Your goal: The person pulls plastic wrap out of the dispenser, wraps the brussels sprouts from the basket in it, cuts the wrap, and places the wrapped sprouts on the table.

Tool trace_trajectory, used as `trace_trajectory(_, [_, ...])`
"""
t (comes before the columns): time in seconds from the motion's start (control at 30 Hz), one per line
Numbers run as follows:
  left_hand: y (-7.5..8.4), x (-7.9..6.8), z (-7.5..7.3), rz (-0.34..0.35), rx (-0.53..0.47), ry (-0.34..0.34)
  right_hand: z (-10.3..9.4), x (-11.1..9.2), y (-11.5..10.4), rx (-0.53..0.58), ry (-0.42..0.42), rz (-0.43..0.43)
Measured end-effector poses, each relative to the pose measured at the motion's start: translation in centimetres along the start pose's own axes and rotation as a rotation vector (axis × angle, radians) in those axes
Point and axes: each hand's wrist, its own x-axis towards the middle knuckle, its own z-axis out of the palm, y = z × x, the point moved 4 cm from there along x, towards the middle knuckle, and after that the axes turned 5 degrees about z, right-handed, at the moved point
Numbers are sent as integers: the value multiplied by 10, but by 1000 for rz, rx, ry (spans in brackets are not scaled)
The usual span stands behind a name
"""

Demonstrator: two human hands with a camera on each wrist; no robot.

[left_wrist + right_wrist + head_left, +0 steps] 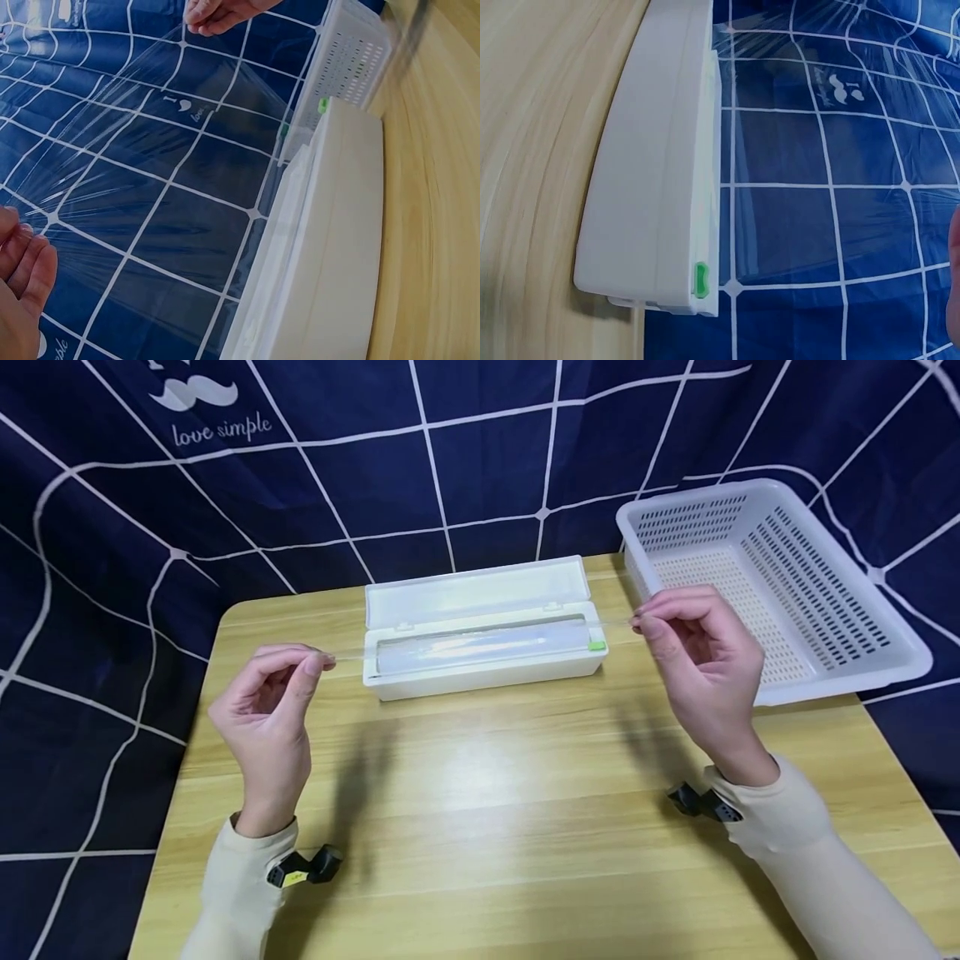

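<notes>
A white cling film dispenser box lies on the table with its lid swung back. Inside sits a roll of cling film, and a green slider is at the box's right end. My left hand pinches one corner of a clear film sheet between thumb and fingertips, left of the box. Its other corner is pinched by my right hand, right of the box. The sheet stretches up between both hands, creased near the fingers. The right wrist view shows only an edge of the right hand.
A white perforated basket stands at the right, behind the right hand. Dark blue cloth with white grid lines hangs behind and beside the wooden table. A small black device is on each sleeve's cuff.
</notes>
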Motion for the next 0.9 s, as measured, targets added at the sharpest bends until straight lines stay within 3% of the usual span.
trace_trajectory(0.5, [4, -6, -5, -16, 18, -33, -2, -11, -4, 42, -19, 5])
trace_trajectory(0.9, [8, -18, -13, -20, 6, -122, -7, -28, -6, 33, -68, -8])
